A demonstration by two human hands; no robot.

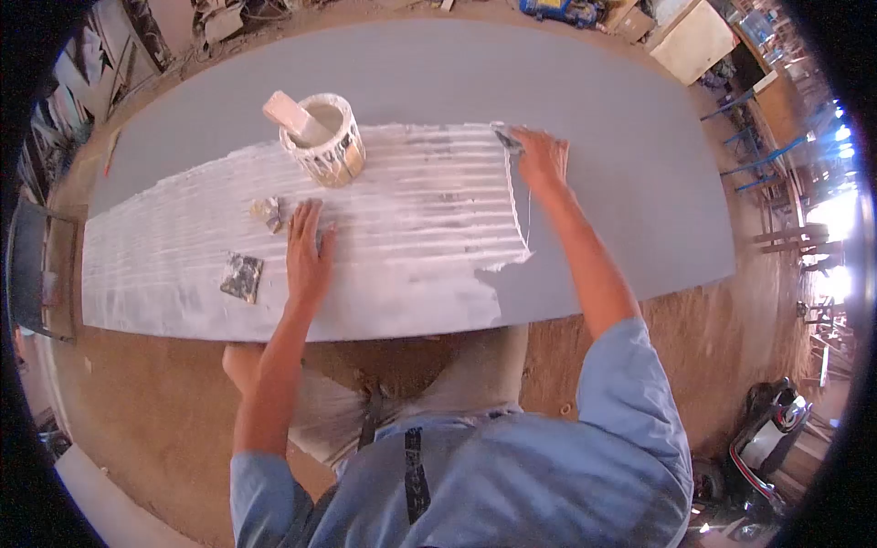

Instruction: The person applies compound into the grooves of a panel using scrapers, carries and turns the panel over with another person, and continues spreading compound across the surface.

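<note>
In the head view, my right hand (539,157) is closed on a scraper (505,139), whose dark blade touches the right end of the white putty (411,219). The putty lies in ridged streaks over a large grey panel (630,201). My left hand (311,248) rests on the coated surface with its fingers stretched out, holding nothing that I can see. Close to its fingertips is a small crumpled lump (267,213). A square, putty-smeared piece (242,277) lies left of that wrist. Beyond it stands a spattered bucket (336,164) with a flat wooden stick (288,114) leaning inside.
Brown bare floor (146,393) surrounds the panel. A motorcycle (772,447) stands at the lower right. A blue machine (559,9) and a pale board (694,46) are at the far side. Boards and scrap line the left wall.
</note>
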